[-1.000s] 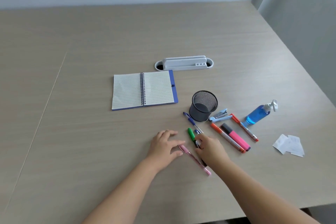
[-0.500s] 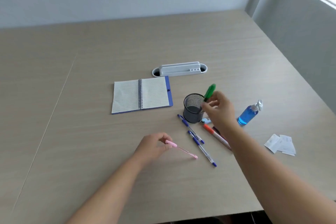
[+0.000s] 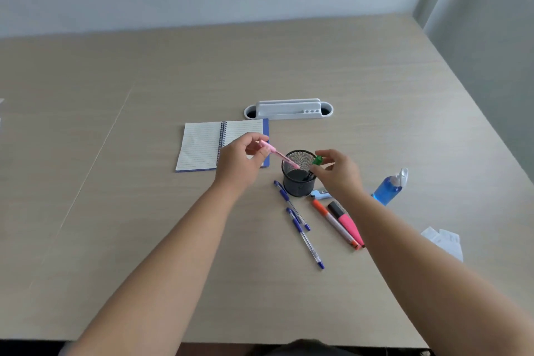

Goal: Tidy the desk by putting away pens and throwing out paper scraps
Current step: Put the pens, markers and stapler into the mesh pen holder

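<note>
A: Status of the pens?

B: The green marker (image 3: 317, 160) now stands in the mesh cup (image 3: 299, 179); half a second ago it was above the rim. The right hand (image 3: 336, 172) has its grip released, fingers spread beside the cap. The left hand (image 3: 241, 160) is clenched on the pink pen (image 3: 278, 155), which has come up off the counter (image 3: 115, 225) and now angles tip-first over the cup mouth.

A: Effect on the task?

B: One pen stored, a second about to drop in. Remaining on the counter: two blue pens (image 3: 300, 224), an orange marker (image 3: 333, 222) and a pink highlighter (image 3: 346, 221), all just beside the cup. The paper scraps (image 3: 443, 240) lie untouched near the right edge.

A: Surroundings?

B: Pale wood-grain counter with a seam on the left. An open notebook (image 3: 202, 144), a white organiser (image 3: 289, 109), a small stapler (image 3: 319, 193) and a blue bottle (image 3: 388, 188) are also present. Plain grey walls meet at a corner on the right. No bin is visible.
</note>
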The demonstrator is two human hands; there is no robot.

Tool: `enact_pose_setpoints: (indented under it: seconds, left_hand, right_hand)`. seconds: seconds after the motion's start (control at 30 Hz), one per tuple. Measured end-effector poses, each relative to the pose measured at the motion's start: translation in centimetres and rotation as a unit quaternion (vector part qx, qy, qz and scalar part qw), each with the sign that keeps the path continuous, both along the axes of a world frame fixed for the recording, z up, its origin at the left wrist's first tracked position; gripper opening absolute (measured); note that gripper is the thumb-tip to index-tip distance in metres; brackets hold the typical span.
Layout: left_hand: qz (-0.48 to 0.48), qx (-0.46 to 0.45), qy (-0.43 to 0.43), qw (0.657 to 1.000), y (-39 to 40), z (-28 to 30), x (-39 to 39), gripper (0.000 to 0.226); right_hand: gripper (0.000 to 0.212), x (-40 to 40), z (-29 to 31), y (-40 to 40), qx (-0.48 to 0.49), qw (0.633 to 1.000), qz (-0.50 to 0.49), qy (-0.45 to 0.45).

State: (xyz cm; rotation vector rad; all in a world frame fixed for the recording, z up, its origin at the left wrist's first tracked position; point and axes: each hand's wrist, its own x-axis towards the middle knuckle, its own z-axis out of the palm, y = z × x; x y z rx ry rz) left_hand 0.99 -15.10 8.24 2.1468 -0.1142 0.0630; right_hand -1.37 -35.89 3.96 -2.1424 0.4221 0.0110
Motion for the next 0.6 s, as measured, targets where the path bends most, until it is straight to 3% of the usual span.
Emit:
enact_pose_setpoints:
  seconds: [0.13,0.27,0.33,0.43,0.5,0.6]
  left_hand:
    - [0.008,0.048,0.048,0.998,-2.0,-2.0,1.0,0.024]
    - [0.042,0.054,0.086,0.994,-2.5,-3.2,-0.1,0.042]
    - [0.079,0.042,0.104,0.990,-2.4,-4.0,-1.5,0.038]
    - [0.103,0.075,0.166,0.978,-2.8,-6.5,-4.0,0.013]
    - [0.072,0.116,0.238,0.962,-3.7,-8.4,-5.5,0.011]
    - [0.034,0.152,0.316,0.936,-5.6,-10.4,-7.2,0.032]
  right_hand:
    - [0.043,-1.6,-0.4,-1.5,0.023,0.999,-0.020,-0.030]
    - [0.035,-4.1,-2.5,-2.7,0.013,0.999,0.003,0.039]
    - [0.026,-5.0,-3.6,-2.6,-0.038,0.994,0.055,0.082]
    - [0.003,-5.4,-5.1,-2.3,-0.159,0.967,0.155,0.127]
    - [0.012,-5.3,-5.8,-1.9,-0.203,0.947,0.188,0.161]
    - [0.026,-5.4,-6.5,-1.5,-0.210,0.944,0.177,0.182]
